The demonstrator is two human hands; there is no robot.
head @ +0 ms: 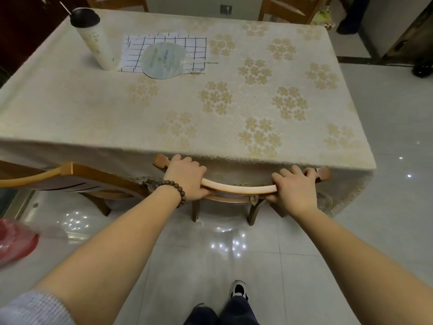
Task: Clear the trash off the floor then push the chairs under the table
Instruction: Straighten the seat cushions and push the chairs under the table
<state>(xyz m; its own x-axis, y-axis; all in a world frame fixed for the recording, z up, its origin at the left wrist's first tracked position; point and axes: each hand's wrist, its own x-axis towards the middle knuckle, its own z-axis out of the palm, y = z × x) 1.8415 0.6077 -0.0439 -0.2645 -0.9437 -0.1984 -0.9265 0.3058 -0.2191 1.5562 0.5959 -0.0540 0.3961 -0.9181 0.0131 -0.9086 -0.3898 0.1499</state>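
Observation:
A wooden chair [239, 187] stands at the near edge of the table [187, 109], its seat hidden under the cream flowered cloth. My left hand [186, 178] grips the left end of its curved top rail. My right hand [293, 186] grips the right end. Another wooden chair [70, 178] stands to the left, its back just clear of the table edge. A red plastic bag [16, 242] lies on the floor at the far left.
On the table stand a tall white cup with a black lid [93, 38], a checked cloth [164, 51] and a round fan [164, 60]. Two more chairs [288, 8] sit at the far side. Glossy tiled floor [210, 254] lies below, my feet near the bottom.

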